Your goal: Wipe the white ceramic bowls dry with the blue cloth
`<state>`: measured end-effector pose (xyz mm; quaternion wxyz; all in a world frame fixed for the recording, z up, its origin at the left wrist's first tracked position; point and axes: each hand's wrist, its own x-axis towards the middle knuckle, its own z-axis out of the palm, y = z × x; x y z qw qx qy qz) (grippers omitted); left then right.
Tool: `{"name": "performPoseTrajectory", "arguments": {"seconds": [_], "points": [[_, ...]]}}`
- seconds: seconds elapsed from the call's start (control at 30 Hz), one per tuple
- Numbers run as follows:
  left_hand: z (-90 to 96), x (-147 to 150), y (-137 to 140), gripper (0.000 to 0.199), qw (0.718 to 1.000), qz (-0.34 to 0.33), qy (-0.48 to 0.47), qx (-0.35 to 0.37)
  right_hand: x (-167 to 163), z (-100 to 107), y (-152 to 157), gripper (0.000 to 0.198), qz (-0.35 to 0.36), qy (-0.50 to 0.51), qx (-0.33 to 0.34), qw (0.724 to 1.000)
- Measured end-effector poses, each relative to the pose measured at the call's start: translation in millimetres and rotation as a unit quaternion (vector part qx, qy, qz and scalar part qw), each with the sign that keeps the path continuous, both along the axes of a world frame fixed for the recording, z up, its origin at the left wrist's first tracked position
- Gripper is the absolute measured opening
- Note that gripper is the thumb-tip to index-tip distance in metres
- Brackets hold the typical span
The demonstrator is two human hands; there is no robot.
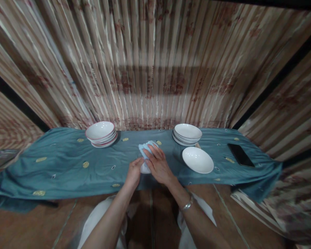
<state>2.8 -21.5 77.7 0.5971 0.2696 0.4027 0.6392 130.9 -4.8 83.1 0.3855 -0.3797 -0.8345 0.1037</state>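
Note:
Near the front edge of the table, in the middle, my left hand [134, 171] grips the side of a white dish [145, 169], its thumb on top. Most of the dish is hidden by my hands and a cloth, so I cannot tell whether it is a bowl or a plate. My right hand [158, 164] presses a light blue cloth [144, 147] against the dish, fingers lying over the fabric. Right of my hands rests a single white shallow bowl [198, 160]. Behind it stands a stack of white dishes with dark rims [187, 133].
A stack of white dishes with red rims [101, 132] stands at the back left. On the right lies a black phone [240, 155]. A teal patterned tablecloth [64, 166] covers the table, and a pleated striped curtain [150, 69] hangs behind it.

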Motion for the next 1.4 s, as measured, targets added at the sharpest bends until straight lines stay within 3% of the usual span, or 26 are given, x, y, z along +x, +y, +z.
{"name": "performPoseTrajectory", "arguments": {"seconds": [0.1,0.23,0.4,0.73,0.97,1.03,1.13,1.17,1.23,1.4], "points": [[-0.7,0.6,0.0,0.022,1.0,-0.009,0.013,-0.013,5.6,-1.0,11.1,0.04,-0.009,0.045,-0.028,0.999],[1.0,0.0,-2.0,0.025,0.999,-0.021,0.005,-0.026,16.7,-6.5,31.8,0.04,0.002,0.173,-0.129,0.976],[9.6,-5.0,-4.9,0.029,0.999,-0.027,-0.021,-0.031,26.0,-15.5,46.9,0.036,-0.037,0.315,-0.279,0.906],[20.3,-10.0,-2.5,0.024,0.993,-0.006,-0.114,-0.031,10.2,-23.6,42.1,0.036,-0.039,0.516,-0.394,0.759],[23.2,-9.1,8.6,0.027,0.98,0.038,-0.191,-0.031,-19.2,-44.8,26.6,0.036,-0.024,0.52,-0.42,0.743],[24.1,-8.8,9.8,0.034,0.977,0.03,-0.208,-0.031,-24.7,-50.0,24.3,0.034,-0.012,0.546,-0.446,0.709],[25.7,-6.8,7.7,0.04,0.974,0.003,-0.226,-0.03,-26.9,-50.5,26.1,0.031,-0.016,0.61,-0.493,0.62],[26.5,-5.7,6.1,0.04,0.973,-0.004,-0.228,-0.029,-26.0,-49.0,27.9,0.031,-0.022,0.62,-0.502,0.603],[28.4,-3.7,2.2,0.04,0.973,-0.009,-0.227,-0.03,-21.8,-45.0,32.6,0.03,-0.03,0.607,-0.504,0.614],[32.3,-3.8,-3.5,0.03,0.978,-0.018,-0.2,-0.065,-4.0,-38.3,43.8,0.039,-0.027,0.519,-0.483,0.705]]}}
